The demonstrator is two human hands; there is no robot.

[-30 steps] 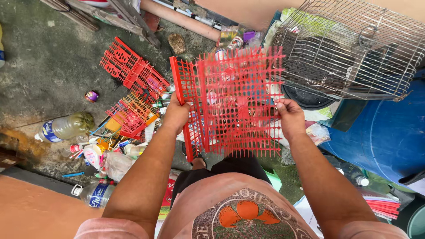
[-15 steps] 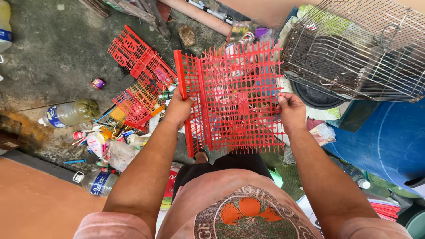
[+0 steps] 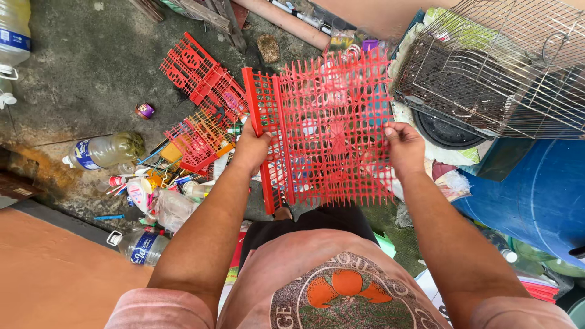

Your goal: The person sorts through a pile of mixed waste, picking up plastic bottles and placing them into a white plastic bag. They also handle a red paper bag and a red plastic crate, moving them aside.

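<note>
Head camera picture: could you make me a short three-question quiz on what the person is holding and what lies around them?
1. True or false: both hands grip the red plastic grid panel.
2. Which lies on the ground beside the left hand? A) more red grid pieces B) a wooden ladder C) a bicycle wheel
3. Fill in: beyond the right hand sits a metal wire ____.

Key:
1. True; the left hand holds the panel's left edge, the right hand its right edge.
2. A
3. cage, resting above a blue barrel.
</note>
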